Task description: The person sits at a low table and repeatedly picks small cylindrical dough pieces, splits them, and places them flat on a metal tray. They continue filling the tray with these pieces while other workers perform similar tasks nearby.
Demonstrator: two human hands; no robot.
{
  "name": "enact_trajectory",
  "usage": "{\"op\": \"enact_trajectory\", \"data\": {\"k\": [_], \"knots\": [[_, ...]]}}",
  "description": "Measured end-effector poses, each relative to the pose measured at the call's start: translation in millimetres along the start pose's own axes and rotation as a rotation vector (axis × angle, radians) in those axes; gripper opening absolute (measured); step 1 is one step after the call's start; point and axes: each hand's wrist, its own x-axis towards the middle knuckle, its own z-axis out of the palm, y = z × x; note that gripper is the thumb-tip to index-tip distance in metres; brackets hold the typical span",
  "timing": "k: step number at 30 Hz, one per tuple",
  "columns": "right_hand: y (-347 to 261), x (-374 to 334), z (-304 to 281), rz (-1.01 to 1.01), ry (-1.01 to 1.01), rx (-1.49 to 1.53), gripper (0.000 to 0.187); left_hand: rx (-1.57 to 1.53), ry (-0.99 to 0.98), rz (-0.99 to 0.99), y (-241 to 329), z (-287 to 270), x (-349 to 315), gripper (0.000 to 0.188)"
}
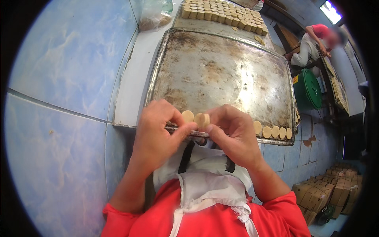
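Near the front edge of a worn metal baking tray [197,67], my two hands work close together on small pale round dough pieces. My right hand [237,136] is closed in a pinch on a dough piece [205,119] at its fingertips. My left hand [156,136] is also closed, its thumb and forefinger around a round dough piece [187,115]. Another dough piece [198,118] sits between the two, partly hidden. To the right of my right hand, several dough rounds [267,132] lie in a row along the tray's front edge.
Beyond the tray, many dough pieces [221,15] stand in close rows, with scraps [259,40] beside them. A plastic bag [154,17] lies at the back left, by a blue tiled wall [59,130]. At right are a green lidded bin [310,89], cardboard boxes [312,195] and a seated person [312,45].
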Motion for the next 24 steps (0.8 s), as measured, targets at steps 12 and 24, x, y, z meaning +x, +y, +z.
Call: {"op": "enact_trajectory", "data": {"k": [12, 24], "knots": [[-2, 16, 23, 0.042, -0.122, 0.006, 0.005, -0.099, 0.024, -0.098, -6, -28, -13, 0.006], [-12, 45, 40, -0.516, 0.021, -0.854, 0.006, 0.082, 0.205, -0.219, -44, -42, -19, 0.014]]}}
